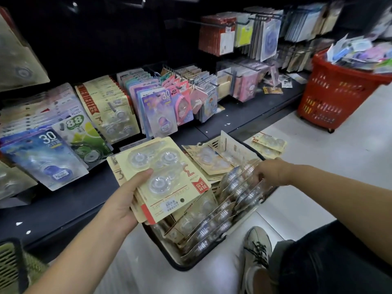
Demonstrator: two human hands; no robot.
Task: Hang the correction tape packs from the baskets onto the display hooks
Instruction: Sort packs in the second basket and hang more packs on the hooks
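Packs of correction tape [163,179] lie stacked in the grip of the left hand [118,200], thumb pressed on top, over the black basket [184,266]. The right hand [269,172] dips among upright packs [239,187] inside it; whether it grips one is unclear. Hung packs [110,109] crowd the hooks [233,74] ahead.

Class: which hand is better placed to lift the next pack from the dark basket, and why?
Right: the right hand touches packs inside the basket; the left hand grips a stack.
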